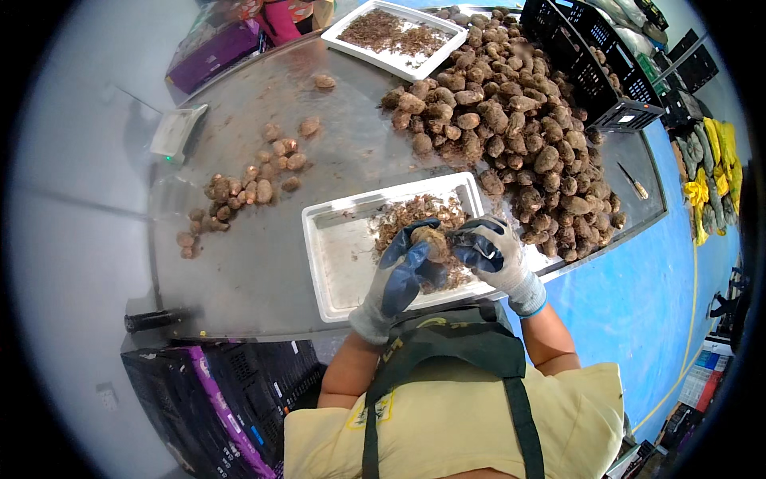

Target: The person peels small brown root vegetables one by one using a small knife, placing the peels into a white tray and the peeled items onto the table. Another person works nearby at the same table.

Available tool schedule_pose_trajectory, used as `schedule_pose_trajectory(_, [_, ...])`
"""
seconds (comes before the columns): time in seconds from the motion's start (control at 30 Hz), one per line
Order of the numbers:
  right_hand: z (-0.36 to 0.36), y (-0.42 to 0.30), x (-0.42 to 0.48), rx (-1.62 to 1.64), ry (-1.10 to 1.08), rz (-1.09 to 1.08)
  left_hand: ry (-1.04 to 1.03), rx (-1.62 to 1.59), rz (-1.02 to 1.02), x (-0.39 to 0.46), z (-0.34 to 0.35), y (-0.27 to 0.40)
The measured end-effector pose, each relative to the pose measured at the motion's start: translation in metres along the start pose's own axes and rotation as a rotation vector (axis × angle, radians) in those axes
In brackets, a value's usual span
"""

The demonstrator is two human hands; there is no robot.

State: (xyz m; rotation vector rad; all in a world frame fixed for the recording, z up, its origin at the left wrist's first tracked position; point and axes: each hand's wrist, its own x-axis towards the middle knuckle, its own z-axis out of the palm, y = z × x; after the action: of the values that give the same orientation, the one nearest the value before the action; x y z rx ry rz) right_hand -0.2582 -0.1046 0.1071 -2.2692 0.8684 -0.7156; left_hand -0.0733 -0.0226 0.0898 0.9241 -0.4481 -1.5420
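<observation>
My left hand point(400, 272), in a grey knit glove with a blue coated palm, holds a brown taro corm point(431, 242) over a white plastic tray point(344, 257). My right hand point(488, 248), gloved the same way, is at the corm's right side with its fingers curled. Whether the right fingers grip the corm or hold something small is hidden. Loose brown husk and fibre scraps point(398, 218) cover much of the tray's right half. A large heap of hairy taro corms point(508, 120) lies beyond and to the right of the tray.
Cleaner corms point(251, 188) lie scattered at left on the metal table point(251, 263). A second tray point(413, 75) with scraps stands at the far side, beside a black crate point(622, 111). A knife point(633, 181) lies near the right edge. A scale point(176, 135) stands at left.
</observation>
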Motion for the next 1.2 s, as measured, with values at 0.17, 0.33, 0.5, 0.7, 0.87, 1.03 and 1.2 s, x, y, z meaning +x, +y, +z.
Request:
schedule_pose_trajectory(0.17, [0.001, 0.001, 0.003, 0.485, 0.081, 0.304, 0.038, 0.063, 0.010, 0.001, -0.006, -0.001])
schedule_pose_trajectory(0.33, [0.007, 0.020, -0.001, 0.246, 0.172, 0.188, 0.066, -0.079, 0.048, -0.001, -0.002, 0.003])
schedule_pose_trajectory(0.5, [0.008, -0.011, 0.010, -0.004, -0.040, -0.099, 0.110, 0.017, 0.152, 0.005, -0.008, -0.011])
schedule_pose_trajectory(0.7, [0.033, 0.012, -0.015, -0.064, -0.038, -0.154, 0.073, 0.093, 0.168, 0.002, -0.007, -0.012])
schedule_pose_trajectory(0.87, [0.032, 0.003, -0.013, -0.053, 0.060, 0.072, 0.027, 0.161, 0.087, -0.004, -0.003, -0.005])
schedule_pose_trajectory(1.03, [0.016, 0.010, 0.002, 0.004, 0.041, 0.258, -0.035, 0.293, 0.162, -0.003, -0.005, -0.012])
schedule_pose_trajectory(1.2, [0.007, -0.014, -0.007, -0.141, -0.086, -0.105, -0.106, 0.104, 0.203, -0.004, 0.008, -0.004])
